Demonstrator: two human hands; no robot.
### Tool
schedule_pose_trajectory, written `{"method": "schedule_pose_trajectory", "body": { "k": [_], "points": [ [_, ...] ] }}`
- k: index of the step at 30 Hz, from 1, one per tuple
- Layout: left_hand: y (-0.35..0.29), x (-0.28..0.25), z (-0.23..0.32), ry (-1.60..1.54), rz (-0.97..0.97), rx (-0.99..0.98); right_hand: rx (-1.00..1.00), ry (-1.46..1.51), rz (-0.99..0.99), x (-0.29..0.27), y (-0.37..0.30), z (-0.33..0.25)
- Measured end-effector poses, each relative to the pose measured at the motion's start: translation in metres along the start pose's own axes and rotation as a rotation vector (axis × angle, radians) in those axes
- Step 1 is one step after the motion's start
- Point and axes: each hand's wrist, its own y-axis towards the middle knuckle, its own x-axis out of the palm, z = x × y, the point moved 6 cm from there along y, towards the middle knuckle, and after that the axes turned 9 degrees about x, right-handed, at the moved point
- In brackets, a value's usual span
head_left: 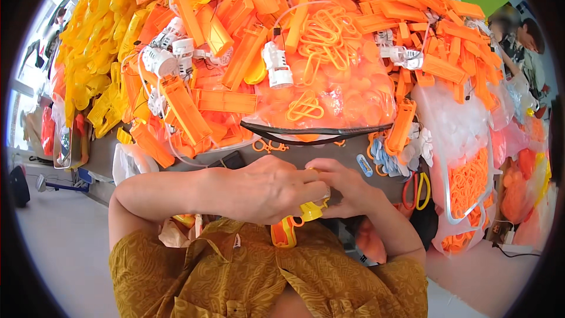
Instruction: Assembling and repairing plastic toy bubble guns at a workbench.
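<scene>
Close to my chest, my left hand (268, 191) and my right hand (342, 187) meet around a yellow and orange plastic toy part (285, 232). Its orange, grip-shaped end hangs below my left fingers, and a yellow section shows between the two hands. My left hand is closed over the top of the part, its back toward me. From the right side, my right fingers and thumb are bent around the upper end. What lies between my fingertips is hidden.
Beyond my hands lie heaped orange plastic pieces (223, 101), yellow shells (97, 53), white wired units (276, 65) and a clear bag of orange parts (347, 94). Scissors (422, 191) lie at right, near a bag of orange loops (468, 179). Another person (527, 38) is at far right.
</scene>
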Motion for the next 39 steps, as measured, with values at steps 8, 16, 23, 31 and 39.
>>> {"method": "schedule_pose_trajectory", "body": {
  "k": [8, 16, 23, 31, 39],
  "points": [
    [-0.002, 0.000, 0.003, -0.077, -0.039, 0.070, -0.126, -0.032, 0.081, -0.005, -0.001, -0.011],
    [-0.005, 0.002, 0.020, 0.036, -0.012, 0.206, -0.154, -0.091, 0.063, 0.002, -0.011, -0.018],
    [-0.019, -0.010, 0.030, 0.110, -0.014, 0.241, -0.104, -0.053, 0.228, -0.017, -0.021, 0.000],
    [-0.047, -0.034, 0.026, 0.198, 0.075, 0.157, 0.059, 0.056, 0.233, -0.024, -0.022, 0.032],
    [-0.121, -0.058, 0.044, 0.385, 0.574, -0.092, 0.236, -0.216, 0.283, -0.008, -0.037, 0.054]
  ]
}}
